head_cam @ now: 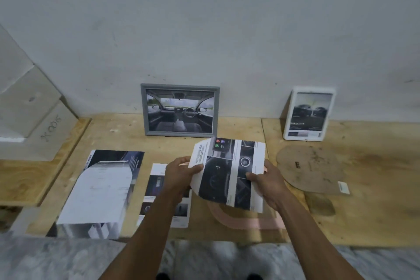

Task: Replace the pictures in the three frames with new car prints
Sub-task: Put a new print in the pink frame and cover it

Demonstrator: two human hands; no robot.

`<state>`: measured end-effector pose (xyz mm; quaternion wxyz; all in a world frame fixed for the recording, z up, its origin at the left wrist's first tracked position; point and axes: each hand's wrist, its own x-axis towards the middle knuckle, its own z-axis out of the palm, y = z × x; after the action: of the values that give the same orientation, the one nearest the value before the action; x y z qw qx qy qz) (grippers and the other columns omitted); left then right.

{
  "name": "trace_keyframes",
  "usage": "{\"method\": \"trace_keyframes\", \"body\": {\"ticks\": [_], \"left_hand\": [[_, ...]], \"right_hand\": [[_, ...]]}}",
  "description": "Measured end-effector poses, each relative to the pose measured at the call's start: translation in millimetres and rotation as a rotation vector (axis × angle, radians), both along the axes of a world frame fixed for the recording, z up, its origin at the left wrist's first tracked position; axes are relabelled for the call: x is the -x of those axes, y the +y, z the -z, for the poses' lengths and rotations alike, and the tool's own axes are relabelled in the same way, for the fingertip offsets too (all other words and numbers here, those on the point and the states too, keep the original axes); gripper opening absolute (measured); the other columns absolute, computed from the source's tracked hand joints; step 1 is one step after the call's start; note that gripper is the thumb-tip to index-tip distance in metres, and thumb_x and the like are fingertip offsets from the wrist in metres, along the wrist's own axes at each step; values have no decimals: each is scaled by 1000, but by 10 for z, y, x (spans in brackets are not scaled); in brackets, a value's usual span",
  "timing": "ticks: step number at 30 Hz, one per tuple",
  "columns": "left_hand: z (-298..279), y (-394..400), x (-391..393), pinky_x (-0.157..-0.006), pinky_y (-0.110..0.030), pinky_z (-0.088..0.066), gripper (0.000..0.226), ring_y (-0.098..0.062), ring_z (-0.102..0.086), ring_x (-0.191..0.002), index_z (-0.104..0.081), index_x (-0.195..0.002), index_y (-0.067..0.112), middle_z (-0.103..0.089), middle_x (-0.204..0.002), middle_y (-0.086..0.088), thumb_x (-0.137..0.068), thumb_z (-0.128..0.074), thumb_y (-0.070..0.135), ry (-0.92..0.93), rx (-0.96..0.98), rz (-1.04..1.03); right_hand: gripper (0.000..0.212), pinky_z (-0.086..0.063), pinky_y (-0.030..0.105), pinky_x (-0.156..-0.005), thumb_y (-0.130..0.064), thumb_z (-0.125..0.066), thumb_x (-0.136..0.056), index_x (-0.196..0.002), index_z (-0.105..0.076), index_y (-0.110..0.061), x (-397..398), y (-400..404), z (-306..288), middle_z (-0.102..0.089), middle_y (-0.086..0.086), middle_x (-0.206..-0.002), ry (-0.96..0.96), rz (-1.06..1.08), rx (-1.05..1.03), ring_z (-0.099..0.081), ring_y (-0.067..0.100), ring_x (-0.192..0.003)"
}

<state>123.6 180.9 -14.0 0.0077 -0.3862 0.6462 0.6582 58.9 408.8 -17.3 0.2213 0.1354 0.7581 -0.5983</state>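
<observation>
Head view: both hands hold one car print [229, 171] above the plywood table [363, 200]; left hand [179, 174] pinches its left edge, thumb on top; right hand [264, 180] grips its right edge; sheet is dark, with interior panels, a round dial and white margins, and its edges look rough; behind the sheet a pink edge shows at both hands; a pink frame [247, 220] lies flat below; grey frame [179, 110] with a dashboard picture and white frame [309, 113] with a car picture lean on the wall; other prints [102, 188] lie at left.
</observation>
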Motion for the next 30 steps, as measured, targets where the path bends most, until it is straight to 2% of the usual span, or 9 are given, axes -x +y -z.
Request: {"method": "trace_keyframes", "body": {"ticks": [3,7,10,12,15,19,23,26,30], "left_hand": [[161,438,38,-61,-34,-60,24,-18,-68,-79,-65,-98,10,-70,-104,-6,-81,-81,16,-73,167,72],[475,885,6,-74,-44,-61,20,-24,-69,-84,-70,-89,9,-74,-101,-9,-77,-83,17,-185,327,79],[661,1070,-54,-78,-42,-60,23,-26,-70,-85,-71,-92,14,-74,-102,-7,-75,-83,22,-271,424,108],[723,1129,-71,-79,-40,-59,27,-25,-69,-85,-68,-93,17,-73,-99,-5,-73,-84,24,-314,448,103],[787,1134,-61,-81,-37,-57,36,-25,-67,-88,-63,-100,19,-71,-98,-3,-73,-85,27,-348,515,104],[860,1114,-12,-75,-31,-52,38,-27,-66,-93,-59,-107,21,-70,-103,-4,-77,-81,28,-372,599,149],[911,1127,44,-72,-28,-42,38,-29,-64,-102,-59,-113,18,-69,-112,-5,-82,-77,30,-393,695,209],[950,1132,74,-72,-30,-43,39,-29,-64,-102,-59,-115,16,-69,-115,-7,-84,-77,30,-385,725,221],[992,1119,102,-73,-33,-48,42,-28,-63,-103,-59,-118,12,-67,-118,-10,-84,-77,30,-365,757,234]], "right_hand": [[44,-57,42,-73,-2,-76,-76,-113,-54,-10,79,421,116,-64,8,-104,27,-42,-144,-64,26,-91],[31,-49,24,-59,-8,-67,-85,-113,-54,-11,73,751,327,-65,8,-104,69,-81,-270,-64,22,-86],[36,-40,6,-46,-3,-57,-88,-123,-57,-13,5,877,467,-65,-1,-91,89,-130,-281,-59,6,-74],[40,-38,3,-45,0,-58,-87,-125,-56,-10,-32,926,548,-62,-6,-87,110,-148,-299,-52,-3,-69],[31,-35,8,-47,-4,-62,-88,-118,-55,-10,-47,952,666,-67,3,-102,80,-139,-332,-51,-1,-67],[23,-33,10,-51,-7,-67,-87,-105,-53,-11,-23,934,826,-66,2,-99,83,-136,-393,-55,5,-68],[21,-30,7,-50,-7,-66,-88,-107,-57,-11,27,889,911,-67,4,-106,112,-139,-422,-61,14,-82],[21,-36,8,-53,-8,-67,-88,-100,-54,-19,67,877,981,-68,0,-105,172,-128,-434,-66,14,-87],[26,-40,16,-59,-14,-68,-88,-110,-54,-18,90,855,1107,-66,3,-112,173,-137,-456,-64,18,-93]]}}
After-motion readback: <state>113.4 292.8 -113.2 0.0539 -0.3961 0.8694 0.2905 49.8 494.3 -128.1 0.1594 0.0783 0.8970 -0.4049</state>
